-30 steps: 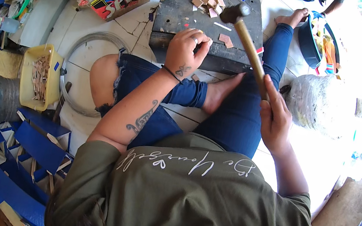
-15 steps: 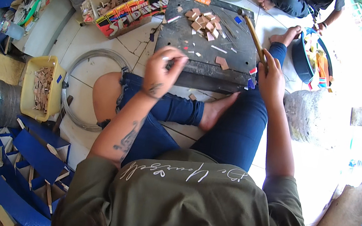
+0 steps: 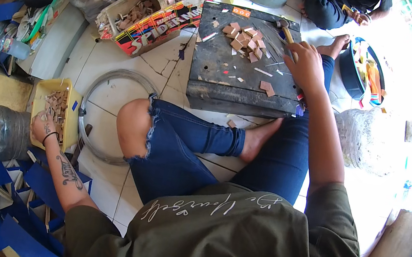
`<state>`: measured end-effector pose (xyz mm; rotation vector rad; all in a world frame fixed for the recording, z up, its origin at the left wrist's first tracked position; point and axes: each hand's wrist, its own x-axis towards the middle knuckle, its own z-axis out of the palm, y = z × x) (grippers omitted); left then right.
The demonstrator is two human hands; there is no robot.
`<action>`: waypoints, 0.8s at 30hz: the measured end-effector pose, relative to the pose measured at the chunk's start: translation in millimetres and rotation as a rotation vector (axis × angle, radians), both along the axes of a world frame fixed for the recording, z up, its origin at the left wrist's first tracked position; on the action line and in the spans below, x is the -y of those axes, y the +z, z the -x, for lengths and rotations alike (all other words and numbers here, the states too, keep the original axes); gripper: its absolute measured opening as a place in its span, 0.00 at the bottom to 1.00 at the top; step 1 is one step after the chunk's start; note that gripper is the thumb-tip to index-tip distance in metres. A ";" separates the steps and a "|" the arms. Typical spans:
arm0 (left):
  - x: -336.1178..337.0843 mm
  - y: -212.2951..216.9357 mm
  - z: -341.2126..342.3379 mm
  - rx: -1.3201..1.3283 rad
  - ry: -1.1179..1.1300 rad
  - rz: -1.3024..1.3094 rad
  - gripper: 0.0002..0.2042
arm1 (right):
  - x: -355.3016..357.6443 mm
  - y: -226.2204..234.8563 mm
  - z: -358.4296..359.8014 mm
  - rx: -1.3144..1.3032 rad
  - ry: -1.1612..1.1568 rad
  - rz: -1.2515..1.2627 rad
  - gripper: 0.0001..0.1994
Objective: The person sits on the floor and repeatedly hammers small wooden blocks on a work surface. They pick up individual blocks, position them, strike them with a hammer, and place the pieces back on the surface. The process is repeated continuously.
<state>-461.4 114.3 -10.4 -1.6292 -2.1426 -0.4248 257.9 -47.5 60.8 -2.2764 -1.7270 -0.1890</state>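
At the far left, my left hand (image 3: 41, 127) is over the near part of a yellow plastic tub (image 3: 72, 133). Small brown pieces (image 3: 57, 103) fill the tub; my curled fingers are partly hidden, and whether they grip anything is unclear. My right hand (image 3: 306, 66) is closed around the wooden handle of a hammer (image 3: 287, 34), whose head lies toward the far right corner of a dark work block (image 3: 212, 89). On the block, left of the hammer, is a pile of small brown and pinkish flat pieces (image 3: 245, 40), with a couple more (image 3: 267, 88) nearer me.
A printed cardboard box (image 3: 140, 36) of brown pieces stands beyond the block's left side. A wire coil (image 3: 87, 130) lies beside the tub. Blue partitioned boxes (image 3: 38, 185) are at lower left. A dark basin (image 3: 353, 79) and another person (image 3: 327, 7) are at far right.
My left hand has left the near edge of the block and moved left and down to the yellow tub. The hammer has been lowered onto the block, my right hand still on it.
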 end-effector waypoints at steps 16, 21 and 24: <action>40.2 35.4 -471.6 0.500 -1.200 0.153 0.14 | -50.7 -7.6 -25.0 -0.434 0.033 0.091 0.13; 40.1 28.0 -505.4 0.463 -1.095 0.119 0.10 | -20.7 -4.6 -4.8 -1.108 0.001 -0.094 0.08; 44.4 31.7 -506.5 0.615 -1.155 0.152 0.09 | -6.4 -1.8 13.0 -1.293 0.035 -0.180 0.11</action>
